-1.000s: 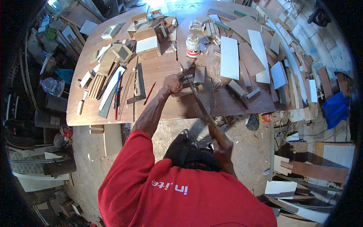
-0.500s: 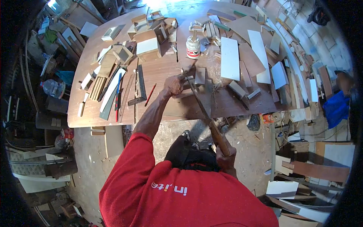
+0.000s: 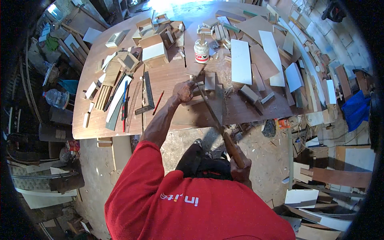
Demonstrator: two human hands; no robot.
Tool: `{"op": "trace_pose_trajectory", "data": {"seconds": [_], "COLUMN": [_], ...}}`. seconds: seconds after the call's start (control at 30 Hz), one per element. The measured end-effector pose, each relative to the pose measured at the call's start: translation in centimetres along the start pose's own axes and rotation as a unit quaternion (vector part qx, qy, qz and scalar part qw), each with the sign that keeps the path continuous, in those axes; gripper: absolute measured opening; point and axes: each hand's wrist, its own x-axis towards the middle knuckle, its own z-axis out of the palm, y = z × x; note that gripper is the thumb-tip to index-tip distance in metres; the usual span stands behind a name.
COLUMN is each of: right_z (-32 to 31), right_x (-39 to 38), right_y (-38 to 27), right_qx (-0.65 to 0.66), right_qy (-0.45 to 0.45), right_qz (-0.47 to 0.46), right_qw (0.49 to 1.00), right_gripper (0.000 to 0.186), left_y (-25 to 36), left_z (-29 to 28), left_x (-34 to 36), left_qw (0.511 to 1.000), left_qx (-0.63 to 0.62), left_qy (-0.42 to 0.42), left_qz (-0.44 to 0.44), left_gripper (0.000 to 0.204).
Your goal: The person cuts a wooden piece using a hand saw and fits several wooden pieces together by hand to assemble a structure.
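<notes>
My left hand (image 3: pixel 183 92) is closed on a small wood block (image 3: pixel 195 89) at the middle of the table, its fingers partly hidden. My right hand (image 3: pixel 241 170), near my body below the table edge, grips the wooden handle of a long narrow tool (image 3: pixel 212 112), whose dark blade runs up to the block. Around the block lie a short board (image 3: pixel 210 81) and a darker sheet (image 3: pixel 208 114). A red pencil (image 3: pixel 158 102) and a black try square (image 3: pixel 147 92) are left of my left hand. A white glue jar (image 3: pixel 201 52) with a stick in it stands beyond.
Piles of small wooden boxes (image 3: pixel 154 54), long white boards (image 3: pixel 241 62) and offcuts cover much of the table (image 3: pixel 86 128). A blue marker-like stick (image 3: pixel 125 100) lies at left. Boards and clutter line both sides, with a blue bag (image 3: pixel 354 112) at right. My feet are on the floor (image 3: pixel 260 156).
My right hand and the tool have moved slightly down toward my body, the blade sliding back along the block. My left hand stays on the block; the whole view has shifted a little.
</notes>
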Motion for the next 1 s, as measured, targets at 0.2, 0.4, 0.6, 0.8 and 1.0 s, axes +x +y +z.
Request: {"op": "trace_pose_trajectory", "data": {"seconds": [0.2,0.4,0.6,0.8,1.0], "right_z": [1.9,-0.8,-1.4,-0.5,1.1], "right_x": [4.1,-1.6,-1.1,1.2,1.5], "right_y": [-0.5,1.1,-2.7,-3.1,-1.3], "right_qx": [0.026,0.104,0.114,0.057,0.032], "right_qy": [-0.011,-0.074,-0.038,-0.027,-0.016], "right_qz": [-0.001,0.146,0.088,0.066,0.029], "right_qw": [1.000,0.981,0.989,0.996,0.999], "right_gripper": [0.035,0.044,0.049,0.042,0.048], "left_y": [0.2,0.2,1.5,1.2,1.5], "left_z": [-0.3,-0.3,-1.6,-1.0,-1.4], "left_x": [0.5,-0.5,-0.4,-0.4,-0.2], "left_qw": [1.000,0.998,0.999,0.999,0.998], "left_qx": [-0.005,0.038,0.024,0.023,0.004], "left_qy": [-0.017,-0.040,-0.028,-0.039,-0.055], "left_qz": [-0.001,-0.018,0.001,-0.008,-0.016], "left_gripper": [0.037,0.032,0.045,0.043,0.045]}}
